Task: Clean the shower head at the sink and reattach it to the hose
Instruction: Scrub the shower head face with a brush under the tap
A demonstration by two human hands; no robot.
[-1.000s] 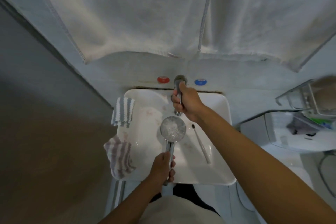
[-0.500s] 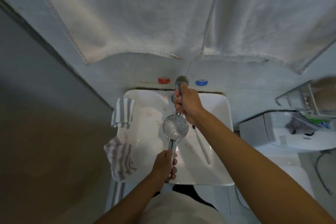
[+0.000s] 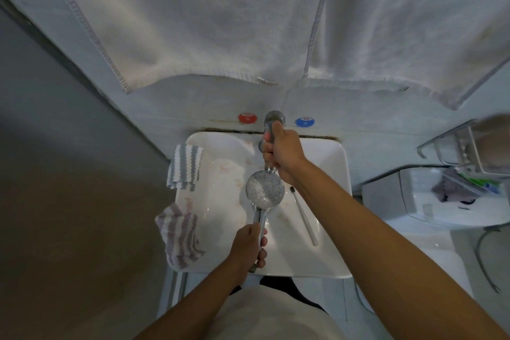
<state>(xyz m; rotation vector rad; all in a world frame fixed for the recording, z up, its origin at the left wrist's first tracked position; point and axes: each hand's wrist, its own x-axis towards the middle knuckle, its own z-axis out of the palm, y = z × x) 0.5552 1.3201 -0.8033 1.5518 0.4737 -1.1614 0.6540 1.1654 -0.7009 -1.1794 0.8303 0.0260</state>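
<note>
**Shower head held under the tap**

The left hand [image 3: 248, 246] grips the handle of the shower head [image 3: 265, 193], holding its round face up over the white sink [image 3: 335, 229], just below the spout. The right hand [image 3: 281, 154] is curled around the chrome faucet [image 3: 273, 119]. A toothbrush [image 3: 303, 215] lies in the basin to the right. Two striped cloths [image 3: 185, 167] hang over the sink's left rim. White towels [image 3: 207, 16] hang above.

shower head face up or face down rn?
Face up. The shower head shows its round nozzle plate to the camera, held over the sink by its handle in the left hand, just below the tap.
</note>
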